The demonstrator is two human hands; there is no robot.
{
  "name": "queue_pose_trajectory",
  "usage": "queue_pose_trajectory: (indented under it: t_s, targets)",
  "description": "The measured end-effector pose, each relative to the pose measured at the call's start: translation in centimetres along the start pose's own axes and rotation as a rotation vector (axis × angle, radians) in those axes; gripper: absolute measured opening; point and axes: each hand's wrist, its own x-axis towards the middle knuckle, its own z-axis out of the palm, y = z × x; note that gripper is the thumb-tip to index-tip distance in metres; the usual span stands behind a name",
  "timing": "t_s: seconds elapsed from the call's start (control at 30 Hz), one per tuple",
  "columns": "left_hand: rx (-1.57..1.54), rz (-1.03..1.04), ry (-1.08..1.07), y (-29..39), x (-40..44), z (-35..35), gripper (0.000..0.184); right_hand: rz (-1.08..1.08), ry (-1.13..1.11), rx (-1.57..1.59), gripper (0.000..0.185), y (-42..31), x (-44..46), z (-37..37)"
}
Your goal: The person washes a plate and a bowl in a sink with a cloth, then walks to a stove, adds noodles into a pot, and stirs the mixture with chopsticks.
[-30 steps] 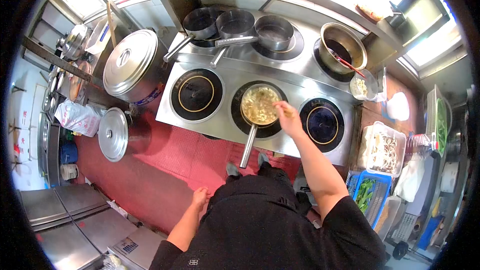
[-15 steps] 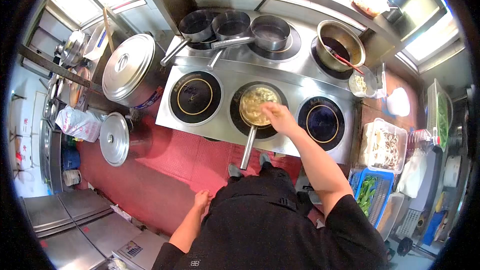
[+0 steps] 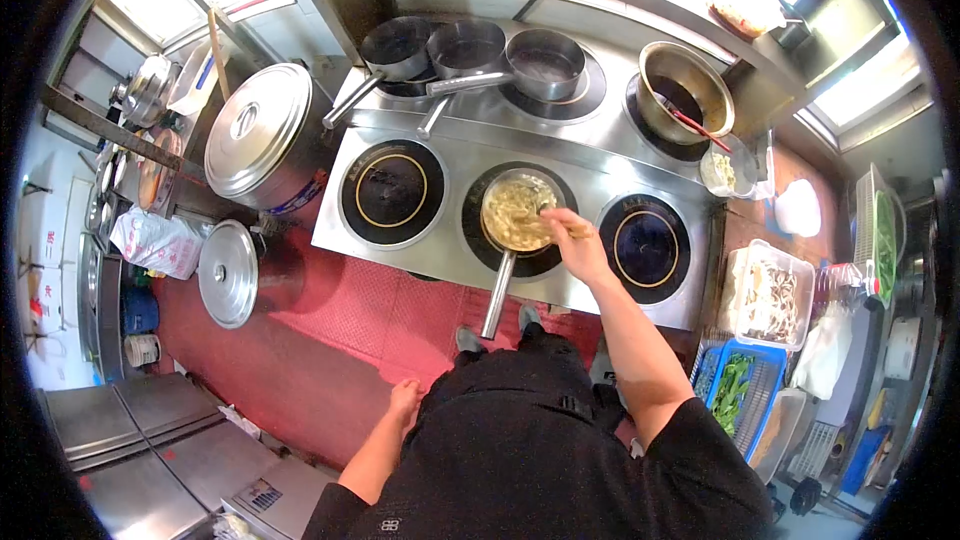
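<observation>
Centrally, pan (image 3: 498,292) of food (image 3: 512,208) overhung by right hand (image 3: 580,245).
It and left hand (image 3: 405,398) are part-curled; neither grip can be told.

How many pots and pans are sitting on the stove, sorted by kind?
Long-handled pans at the back: 3
Long-handled pan of food at the front, by the right hand: 1
Wide metal pot at the back right: 1
Total: 5
</observation>
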Motion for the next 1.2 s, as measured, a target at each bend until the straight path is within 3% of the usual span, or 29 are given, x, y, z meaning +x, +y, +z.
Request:
queue_pose_trajectory:
  t_s: [0.07,0.13,0.2,0.27,0.33,0.4,0.47,0.5,0.6,0.67,0.73,0.83,1.0,1.07,1.17,1.2]
  targets:
    - [0.025,-0.006,0.011,0.8,-0.9,0.2,0.022,-0.108,0.228,0.175,0.019,0.1,0.9,0.2]
    - [0.043,-0.010,0.024,2.0,-1.9,0.5,0.021,0.025,0.299,0.283,0.019,-0.7,0.9,-1.8]
    - [0.062,-0.024,0.052,3.1,-2.7,0.8,0.021,-0.040,0.366,0.064,0.019,-1.6,0.4,-3.1]
    - [0.054,-0.017,0.050,2.9,-2.7,0.9,0.023,-0.046,0.362,0.031,0.019,0.0,0.4,-2.0]
    - [0.047,-0.004,0.047,2.4,-1.7,1.0,0.024,-0.189,0.257,-0.071,0.018,0.0,-0.3,0.0]
    - [0.023,0.013,0.013,1.1,-0.2,0.5,0.029,-0.163,0.199,-0.027,0.017,0.9,-0.8,0.7]
    - [0.041,0.013,0.009,1.6,-0.7,0.8,0.031,-0.086,-0.014,0.072,0.017,0.3,-1.9,-0.4]
    - [0.055,0.013,0.006,1.9,-1.1,1.0,0.033,-0.144,-0.011,0.173,0.017,-0.1,-2.4,-1.4]
    - [0.008,0.032,0.005,1.1,-0.9,0.9,0.033,0.099,0.035,0.098,0.018,-0.4,-2.7,-5.0]
    - [0.021,0.028,0.004,1.5,-1.3,1.1,0.033,0.086,0.060,0.165,0.018,-0.2,-2.1,-3.6]
    - [0.045,0.026,0.001,1.9,-1.6,1.2,0.033,-0.175,-0.006,0.129,0.019,0.0,-1.1,-0.7]
    - [0.081,-0.033,-0.004,2.6,-1.4,1.0,0.033,-0.221,0.039,0.029,0.019,-1.9,1.2,1.4]
    - [0.025,0.031,0.032,4.2,-2.7,1.6,0.031,-0.029,0.304,0.157,0.020,1.0,2.5,-3.0]
    - [0.001,0.023,0.035,3.9,-2.8,1.6,0.029,0.075,0.288,0.047,0.019,0.7,0.2,-4.5]
    - [0.029,0.039,0.022,2.4,-1.9,1.3,0.027,-0.164,0.221,0.052,0.018,0.4,-2.0,-1.9]
    - [0.076,0.062,0.008,1.8,-1.3,1.1,0.026,-0.087,0.197,0.124,0.018,0.2,-2.5,-1.0]
